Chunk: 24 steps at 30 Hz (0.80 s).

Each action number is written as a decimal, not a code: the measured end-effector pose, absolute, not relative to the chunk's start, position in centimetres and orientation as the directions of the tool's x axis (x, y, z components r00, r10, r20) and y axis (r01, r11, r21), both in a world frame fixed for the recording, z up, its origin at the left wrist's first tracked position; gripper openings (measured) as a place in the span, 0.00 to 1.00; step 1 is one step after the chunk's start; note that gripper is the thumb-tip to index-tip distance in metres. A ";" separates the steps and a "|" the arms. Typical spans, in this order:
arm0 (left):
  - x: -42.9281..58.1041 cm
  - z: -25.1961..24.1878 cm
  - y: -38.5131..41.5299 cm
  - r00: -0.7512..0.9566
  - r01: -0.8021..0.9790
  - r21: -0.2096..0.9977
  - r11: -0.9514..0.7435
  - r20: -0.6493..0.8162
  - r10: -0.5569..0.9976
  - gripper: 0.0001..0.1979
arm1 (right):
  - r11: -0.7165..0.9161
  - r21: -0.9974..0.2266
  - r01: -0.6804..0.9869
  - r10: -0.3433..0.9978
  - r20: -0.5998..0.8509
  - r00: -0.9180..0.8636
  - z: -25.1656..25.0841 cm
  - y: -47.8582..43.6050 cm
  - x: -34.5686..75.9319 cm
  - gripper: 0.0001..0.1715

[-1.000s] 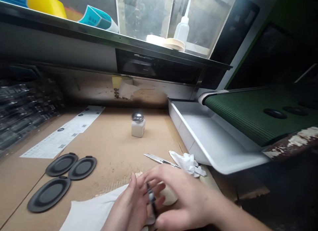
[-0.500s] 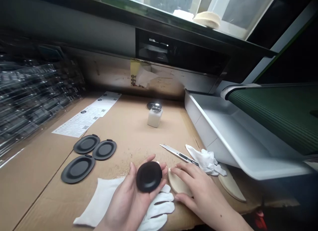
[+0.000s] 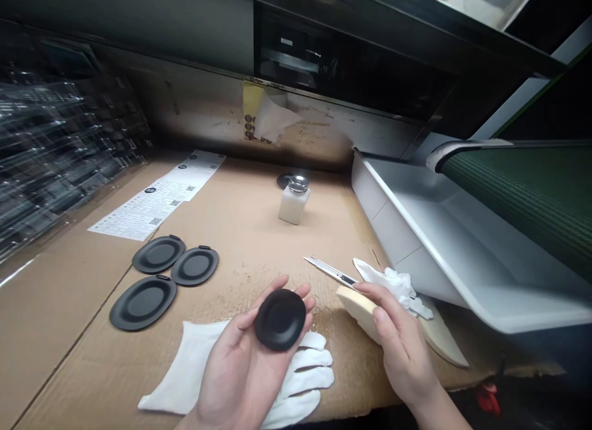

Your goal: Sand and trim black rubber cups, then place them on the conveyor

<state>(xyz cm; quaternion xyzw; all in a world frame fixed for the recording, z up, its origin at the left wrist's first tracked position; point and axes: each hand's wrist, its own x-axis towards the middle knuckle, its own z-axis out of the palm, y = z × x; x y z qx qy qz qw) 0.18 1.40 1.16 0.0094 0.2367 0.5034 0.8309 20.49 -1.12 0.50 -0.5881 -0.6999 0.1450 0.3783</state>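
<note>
Brown cardboard [image 3: 250, 226] covers the bench before you; read the clock from the black oval piece [image 3: 280, 319] in your left palm. Far out at ten are clear plastic packs [image 3: 50, 152], blurred, with printed labels [image 3: 139, 211] nearer. Between nine and ten, three black oval covers [image 3: 143, 303] lie close together; a wide sweep of your left forearm could knock them. At eight, a flat white glove [image 3: 182, 368] runs under your left hand [image 3: 252, 365], palm up, fingers loosely spread, the piece resting rather than gripped; a tipped wrist could let it slide off and scuff. A white bottle [image 3: 293, 205] stands at twelve. Between one and two lies a utility knife [image 3: 329, 270], near your right fingertips; whether its blade is out is unclear, but a blind reach could nick you. At three, your right hand [image 3: 404, 350] pinches a tilted cream pad [image 3: 358, 308] between thumb and fingers; grit caught from the cardboard could scratch the piece. Beyond sit a crumpled white glove [image 3: 393, 285], a white tray [image 3: 411, 229] and, at two, a green belt [image 3: 531, 189].
</note>
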 end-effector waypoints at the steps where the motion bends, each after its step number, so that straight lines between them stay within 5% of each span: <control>1: 0.1 1.1 1.4 0.388 -0.836 0.236 0.496 -0.386 0.837 0.16 | 0.275 -0.610 0.743 0.932 0.360 -0.049 0.5 -1.1 20.3 0.16; 9: 0.2 0.6 1.0 0.377 -0.809 0.305 0.502 -0.385 0.842 0.15 | 0.305 -0.176 0.936 0.906 0.355 -0.229 1.8 -0.3 20.9 0.15; 15: 0.3 0.6 0.8 0.361 -0.805 0.336 0.489 -0.378 0.853 0.17 | -0.006 0.122 0.993 0.938 0.346 -0.037 1.4 4.4 22.9 0.07; 21: 0.3 0.3 0.5 0.346 -0.817 0.377 0.437 -0.286 0.894 0.18 | -0.022 0.039 0.999 0.927 0.375 0.006 2.6 4.4 22.0 0.11; 24: 0.4 0.3 0.5 0.315 -0.818 0.401 0.412 -0.287 0.905 0.18 | 0.205 -0.150 0.967 0.896 0.427 -0.124 4.6 2.3 19.5 0.11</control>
